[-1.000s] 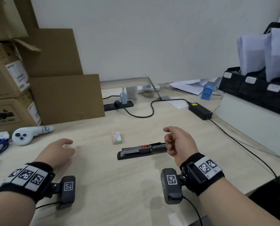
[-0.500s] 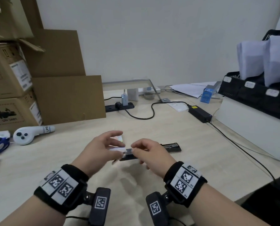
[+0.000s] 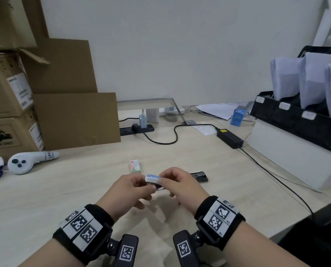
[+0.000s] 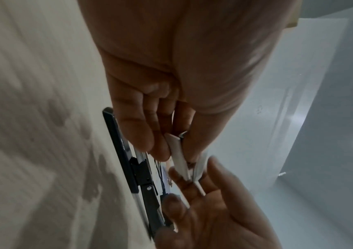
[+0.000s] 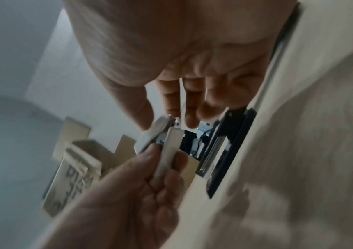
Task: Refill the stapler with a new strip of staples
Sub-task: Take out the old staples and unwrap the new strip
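Both hands are meeting just above the opened stapler (image 3: 199, 176), which is lying flat on the desk (image 3: 228, 189). The left hand (image 3: 129, 188) and the right hand (image 3: 182, 185) are each pinching an end of a small white and blue staple box (image 3: 153, 177); in the wrist views a white sleeve and a metallic piece are showing between the fingertips. No loose strip is visible yet. If the box is being pulled apart too sharply, strips are likely to spill or snap into short pieces. A second small box (image 3: 135, 166) is sitting just beyond the hands.
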Demonstrator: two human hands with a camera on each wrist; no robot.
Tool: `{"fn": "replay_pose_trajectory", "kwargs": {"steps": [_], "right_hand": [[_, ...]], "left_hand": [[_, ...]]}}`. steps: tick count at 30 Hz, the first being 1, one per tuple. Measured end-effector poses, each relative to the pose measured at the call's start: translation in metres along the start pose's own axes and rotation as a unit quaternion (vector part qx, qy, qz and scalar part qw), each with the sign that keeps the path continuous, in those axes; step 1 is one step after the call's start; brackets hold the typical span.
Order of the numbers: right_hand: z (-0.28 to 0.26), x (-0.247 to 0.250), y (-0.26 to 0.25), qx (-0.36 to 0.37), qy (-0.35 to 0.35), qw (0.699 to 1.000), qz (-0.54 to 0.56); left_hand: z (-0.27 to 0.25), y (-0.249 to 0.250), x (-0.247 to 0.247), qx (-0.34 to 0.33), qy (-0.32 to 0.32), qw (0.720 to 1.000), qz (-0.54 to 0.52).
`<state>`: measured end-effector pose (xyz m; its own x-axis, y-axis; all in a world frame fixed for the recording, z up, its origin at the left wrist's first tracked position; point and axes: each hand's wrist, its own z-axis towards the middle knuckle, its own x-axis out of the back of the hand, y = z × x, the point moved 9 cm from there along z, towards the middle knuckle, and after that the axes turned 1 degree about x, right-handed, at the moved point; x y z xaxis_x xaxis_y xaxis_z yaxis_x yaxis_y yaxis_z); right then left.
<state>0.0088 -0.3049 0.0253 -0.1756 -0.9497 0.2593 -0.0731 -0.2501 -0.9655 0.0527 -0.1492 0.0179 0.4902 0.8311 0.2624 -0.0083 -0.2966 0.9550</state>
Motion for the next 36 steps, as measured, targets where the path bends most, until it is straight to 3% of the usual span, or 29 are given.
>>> {"fn": "replay_pose_trajectory", "kwargs": {"steps": [3, 8, 10, 12, 15, 20, 23, 28, 30, 33, 36], "right_hand": [[-0.002, -0.001, -0.013, 0.069, 0.005, 0.987, -0.145], [-0.002, 0.002, -0.019, 0.097, -0.004, 0.982, -0.163], [0.0, 0.014, -0.014, 0.076, 0.028, 0.984, -0.157], [0.003, 0.025, -0.003, 0.026, 0.042, 0.996, -0.068], [0.002, 0.024, 0.018, -0.059, 0.0, 0.998, 0.034], [-0.001, 0.015, 0.038, -0.103, -0.064, 0.989, -0.085], [-0.003, 0.013, 0.046, -0.119, -0.073, 0.984, -0.113], [-0.002, 0.014, 0.047, -0.121, -0.068, 0.987, -0.081], [-0.002, 0.015, 0.046, -0.122, -0.07, 0.989, -0.047], [0.0, 0.023, 0.05, -0.128, -0.044, 0.991, 0.002], [0.002, 0.029, 0.05, -0.12, -0.021, 0.993, 0.006]], "left_hand": [[0.002, 0.004, -0.009, -0.013, -0.019, 0.999, 0.048], [0.003, 0.006, -0.016, -0.025, -0.04, 0.995, 0.086], [0.006, 0.0, -0.009, -0.016, -0.016, 0.996, 0.084], [0.006, -0.005, 0.0, -0.006, 0.012, 0.996, 0.087], [0.006, -0.007, 0.003, -0.007, 0.018, 0.99, 0.142], [0.009, -0.008, 0.001, -0.01, 0.007, 0.954, 0.298], [0.013, -0.012, 0.002, -0.005, 0.004, 0.941, 0.338], [0.014, -0.018, 0.006, 0.013, 0.004, 0.961, 0.277], [0.012, -0.012, 0.021, 0.013, 0.053, 0.981, 0.188], [0.019, 0.006, 0.055, -0.026, 0.16, 0.98, 0.118], [0.04, 0.012, 0.067, -0.017, 0.168, 0.981, 0.101]]}}
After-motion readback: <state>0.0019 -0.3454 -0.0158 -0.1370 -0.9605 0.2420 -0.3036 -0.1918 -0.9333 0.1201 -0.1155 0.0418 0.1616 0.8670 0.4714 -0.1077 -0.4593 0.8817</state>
